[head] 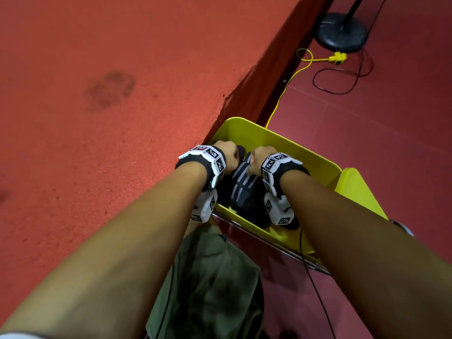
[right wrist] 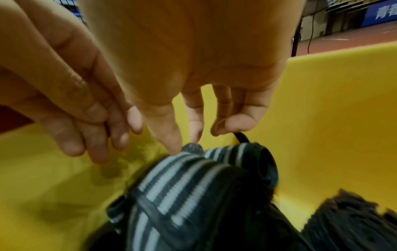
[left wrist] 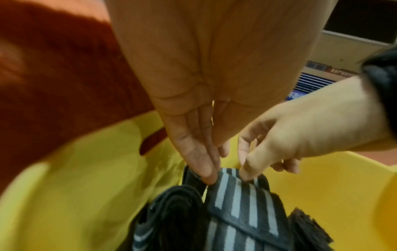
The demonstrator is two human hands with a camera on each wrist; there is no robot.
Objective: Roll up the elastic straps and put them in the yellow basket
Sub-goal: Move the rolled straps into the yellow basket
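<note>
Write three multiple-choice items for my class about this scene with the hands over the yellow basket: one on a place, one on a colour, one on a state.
1. Where does the rolled striped elastic strap lie?
A. on the red floor
B. inside the yellow plastic basket
C. on the black round stand base

2. What colours are the strap's stripes?
A. red and white
B. green and yellow
C. dark grey and light grey

3. How does the left hand meet the strap?
A. straight fingertips touch its top edge
B. a fist closes round it
C. it stays well away from it

Key:
1 B, since the head view shows the strap between the basket's yellow walls.
2 C, since both wrist views show dark grey bands beside light grey ones.
3 A, since the left wrist view shows straight fingers touching the strap's edge, with the right hand beside them.
</note>
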